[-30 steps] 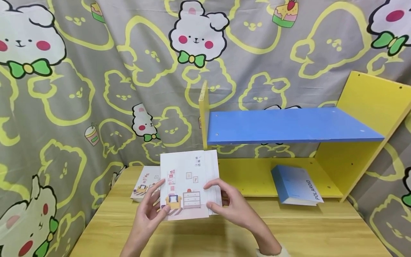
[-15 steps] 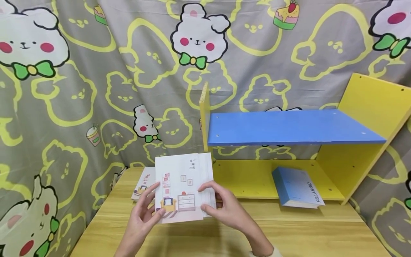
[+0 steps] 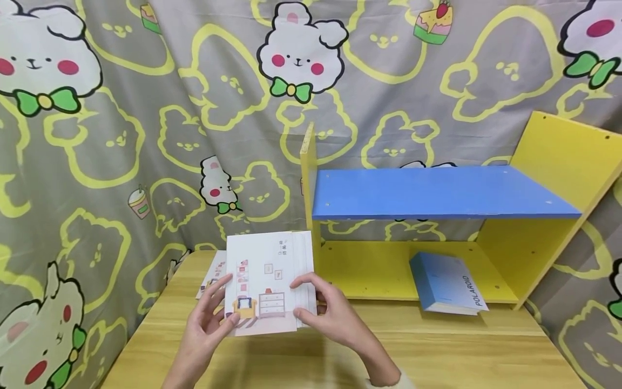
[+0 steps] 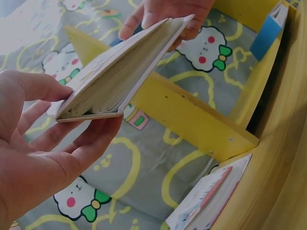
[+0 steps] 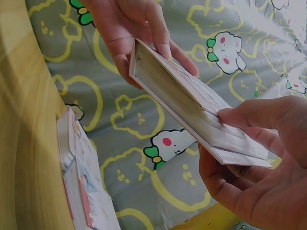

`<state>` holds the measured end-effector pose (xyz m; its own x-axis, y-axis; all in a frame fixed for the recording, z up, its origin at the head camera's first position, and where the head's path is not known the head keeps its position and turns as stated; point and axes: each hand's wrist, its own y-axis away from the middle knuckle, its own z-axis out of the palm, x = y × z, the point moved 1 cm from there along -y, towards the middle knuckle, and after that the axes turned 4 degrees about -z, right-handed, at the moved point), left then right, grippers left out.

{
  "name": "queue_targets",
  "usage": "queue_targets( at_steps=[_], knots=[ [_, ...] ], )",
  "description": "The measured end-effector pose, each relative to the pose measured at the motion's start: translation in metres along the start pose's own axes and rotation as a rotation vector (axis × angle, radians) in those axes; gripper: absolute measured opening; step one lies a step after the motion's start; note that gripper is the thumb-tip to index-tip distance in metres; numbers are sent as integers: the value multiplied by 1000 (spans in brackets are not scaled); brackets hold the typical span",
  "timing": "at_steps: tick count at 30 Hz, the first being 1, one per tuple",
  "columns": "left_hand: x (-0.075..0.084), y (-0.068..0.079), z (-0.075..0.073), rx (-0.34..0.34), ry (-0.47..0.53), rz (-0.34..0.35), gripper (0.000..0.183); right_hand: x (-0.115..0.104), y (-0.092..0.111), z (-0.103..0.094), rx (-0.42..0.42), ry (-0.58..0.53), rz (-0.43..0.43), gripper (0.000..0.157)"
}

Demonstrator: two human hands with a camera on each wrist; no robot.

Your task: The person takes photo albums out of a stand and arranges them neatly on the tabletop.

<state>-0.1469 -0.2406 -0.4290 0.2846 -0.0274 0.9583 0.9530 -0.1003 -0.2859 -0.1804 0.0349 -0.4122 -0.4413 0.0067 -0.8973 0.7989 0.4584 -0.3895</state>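
A white book [image 3: 262,286] is held between both hands above the table in the head view. Its cover bears a drawn yellow armchair and a chest of drawers. My left hand [image 3: 206,313] grips its left edge, thumb on the cover and fingers underneath. At the right edge, my right hand [image 3: 332,310] pinches it between thumb and fingers. Page edges of the book [image 5: 177,100] show in the right wrist view, and its right part lies loosely layered. Beside my left hand a similar book [image 3: 212,275] lies on the table, partly hidden behind the held one.
A yellow shelf unit with a blue board [image 3: 437,189] stands at the back right. On its lower yellow board [image 3: 374,265] rests a blue book [image 3: 447,283] marked POLAROID, jutting over the front. The wooden table [image 3: 437,351] runs beneath; a patterned curtain [image 3: 369,97] hangs behind.
Both hands have shifted left and slightly down with the white book, which now covers more of the book lying on the table. The grip looks the same.
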Motion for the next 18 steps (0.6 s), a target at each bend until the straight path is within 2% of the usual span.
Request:
queue_targets(
  at_steps=[5, 13, 18],
  knots=[
    [-2, 2, -3, 31, -6, -22, 71, 2, -2, 5, -6, -16, 9, 37],
    [-1, 4, -12, 19, -4, 3, 71, 5, -8, 11, -22, -43, 6, 40],
    [-2, 7, -17, 23, -10, -9, 70, 7, -10, 16, -46, -61, 6, 43]
  ],
)
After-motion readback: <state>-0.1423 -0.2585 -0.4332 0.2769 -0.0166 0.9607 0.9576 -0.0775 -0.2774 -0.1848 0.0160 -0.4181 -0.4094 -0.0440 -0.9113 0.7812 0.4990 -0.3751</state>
